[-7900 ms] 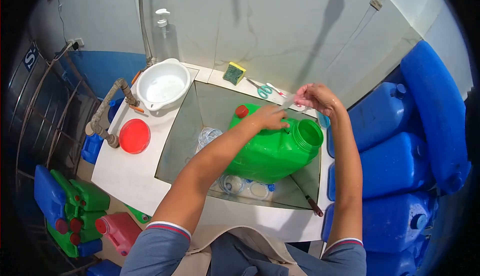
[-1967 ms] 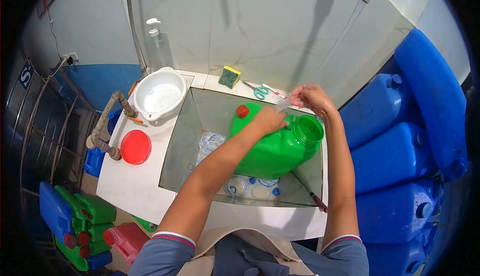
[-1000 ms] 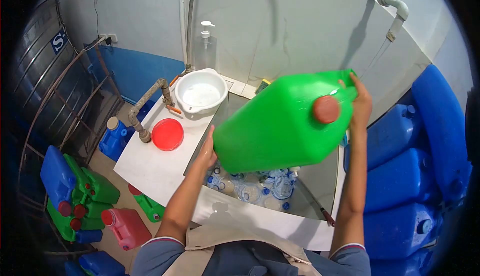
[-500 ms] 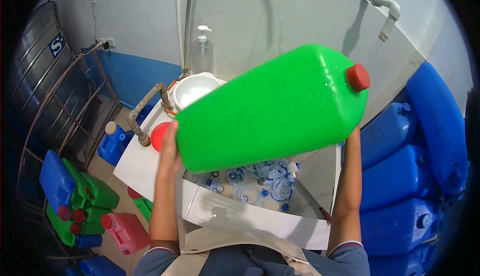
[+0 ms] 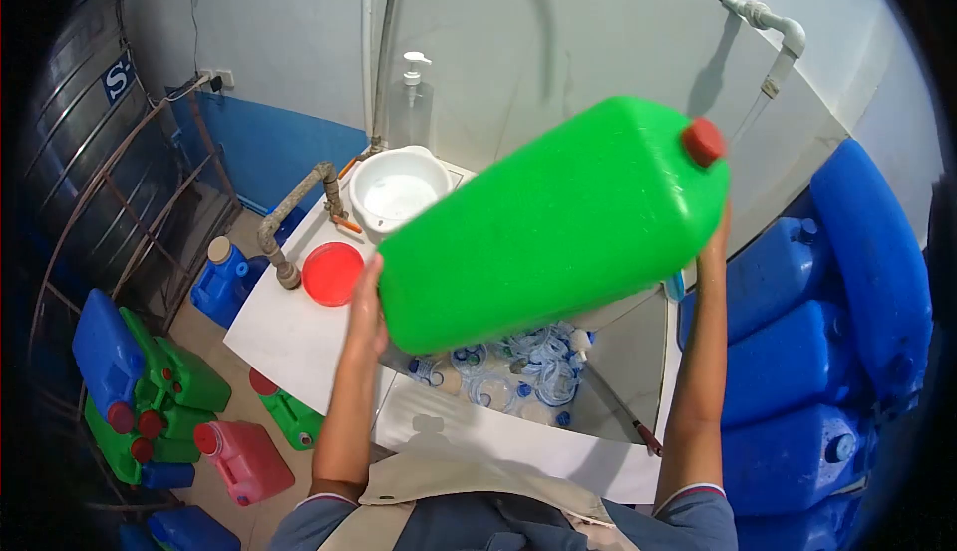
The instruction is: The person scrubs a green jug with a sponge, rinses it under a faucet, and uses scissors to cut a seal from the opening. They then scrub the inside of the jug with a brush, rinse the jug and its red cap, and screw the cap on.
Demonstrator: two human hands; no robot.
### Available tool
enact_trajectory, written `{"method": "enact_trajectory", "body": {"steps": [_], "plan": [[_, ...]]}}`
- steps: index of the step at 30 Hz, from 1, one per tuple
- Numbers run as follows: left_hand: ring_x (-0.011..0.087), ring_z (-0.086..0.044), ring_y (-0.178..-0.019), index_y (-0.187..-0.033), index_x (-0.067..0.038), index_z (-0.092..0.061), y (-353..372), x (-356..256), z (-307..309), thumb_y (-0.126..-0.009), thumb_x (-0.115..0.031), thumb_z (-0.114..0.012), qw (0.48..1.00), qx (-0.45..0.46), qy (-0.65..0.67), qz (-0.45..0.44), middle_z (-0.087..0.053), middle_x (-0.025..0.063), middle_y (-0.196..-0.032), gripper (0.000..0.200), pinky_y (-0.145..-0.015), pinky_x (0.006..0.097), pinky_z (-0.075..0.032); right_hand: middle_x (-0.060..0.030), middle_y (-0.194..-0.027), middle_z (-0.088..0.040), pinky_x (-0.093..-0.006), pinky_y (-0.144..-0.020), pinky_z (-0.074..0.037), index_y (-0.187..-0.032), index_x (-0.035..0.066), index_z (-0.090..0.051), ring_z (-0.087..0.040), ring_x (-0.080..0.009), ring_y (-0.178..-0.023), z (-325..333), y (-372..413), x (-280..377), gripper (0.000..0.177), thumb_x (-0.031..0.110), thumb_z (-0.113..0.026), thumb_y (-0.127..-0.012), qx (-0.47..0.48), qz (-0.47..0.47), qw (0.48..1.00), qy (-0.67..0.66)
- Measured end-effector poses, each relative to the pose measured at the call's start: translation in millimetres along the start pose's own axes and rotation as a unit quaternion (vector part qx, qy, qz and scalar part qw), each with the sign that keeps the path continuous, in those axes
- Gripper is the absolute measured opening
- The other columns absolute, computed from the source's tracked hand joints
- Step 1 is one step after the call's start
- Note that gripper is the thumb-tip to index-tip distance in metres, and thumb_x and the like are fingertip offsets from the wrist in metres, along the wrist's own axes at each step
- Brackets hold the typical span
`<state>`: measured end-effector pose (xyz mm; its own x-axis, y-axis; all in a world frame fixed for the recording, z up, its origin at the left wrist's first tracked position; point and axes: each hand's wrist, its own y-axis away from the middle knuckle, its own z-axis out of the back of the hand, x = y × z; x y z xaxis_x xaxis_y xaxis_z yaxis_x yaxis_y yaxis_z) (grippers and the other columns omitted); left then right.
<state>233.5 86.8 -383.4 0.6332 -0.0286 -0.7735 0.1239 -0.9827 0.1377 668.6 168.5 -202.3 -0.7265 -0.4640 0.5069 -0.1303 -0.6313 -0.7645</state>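
A large green jerrycan (image 5: pixel 548 222) with a red cap (image 5: pixel 704 142) hangs tilted above the sink, its capped end up at the right. My left hand (image 5: pixel 368 302) grips its lower left end. At the right end my right hand (image 5: pixel 715 242) holds the far side, its fingers mostly hidden behind the can. Under the can, the sink holds clear plastic rings and blue-and-white caps (image 5: pixel 553 367). A tool with a dark red handle (image 5: pixel 648 438) leans on the sink's right front edge.
On the counter (image 5: pixel 284 327) are a red dish (image 5: pixel 333 274), a white basin (image 5: pixel 399 192) and a pump bottle (image 5: pixel 411 107). A pipe outlet (image 5: pixel 773 84) runs water at upper right. Blue jerrycans (image 5: pixel 788 357) stack at the right; green, blue and pink ones (image 5: pixel 244 459) stand at lower left.
The green jerrycan and both hands have shifted slightly, its lower left end moving right. More of the red dish and white basin shows. The view has shifted a little.
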Motion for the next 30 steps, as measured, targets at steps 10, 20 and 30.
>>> {"method": "enact_trajectory", "body": {"steps": [10,20,30], "plan": [[0.0147,-0.058,-0.097,-0.121,0.001,-0.051,24,-86,-21,-0.092,-0.038,-0.049,0.995,0.033,-0.068,-0.069,-0.059,0.0085,-0.108,0.049,-0.079,0.0254,-0.048,-0.0273,-0.08,-0.06,-0.0416,-0.065,-0.046,-0.082,-0.004,-0.062,-0.058,-0.044,-0.082,5,5,24,0.031,0.025,-0.055,-0.078,0.01,-0.052,0.997,0.058],[0.0166,-0.06,-0.091,-0.116,0.0,-0.053,45,-45,-3,-0.091,-0.038,-0.049,0.995,-0.047,-0.054,0.071,-0.06,0.0104,-0.103,0.046,-0.074,0.0291,-0.05,-0.0287,-0.079,-0.06,-0.0406,-0.061,-0.045,-0.083,-0.006,-0.061,-0.062,-0.0408,-0.078,1,7,62,0.032,0.025,-0.054,-0.079,0.092,-0.167,0.944,0.268],[0.0147,-0.059,-0.09,-0.108,0.001,-0.055,0,19,5,-0.093,-0.034,-0.047,0.997,-0.048,-0.046,0.04,-0.059,0.0086,-0.102,0.04,-0.076,0.0279,-0.048,-0.0231,-0.082,-0.063,-0.0426,-0.07,-0.046,-0.099,-0.005,-0.058,-0.063,-0.0319,-0.084,-33,6,-17,0.045,0.035,-0.059,-0.078,0.162,-0.188,0.935,0.252]]}}
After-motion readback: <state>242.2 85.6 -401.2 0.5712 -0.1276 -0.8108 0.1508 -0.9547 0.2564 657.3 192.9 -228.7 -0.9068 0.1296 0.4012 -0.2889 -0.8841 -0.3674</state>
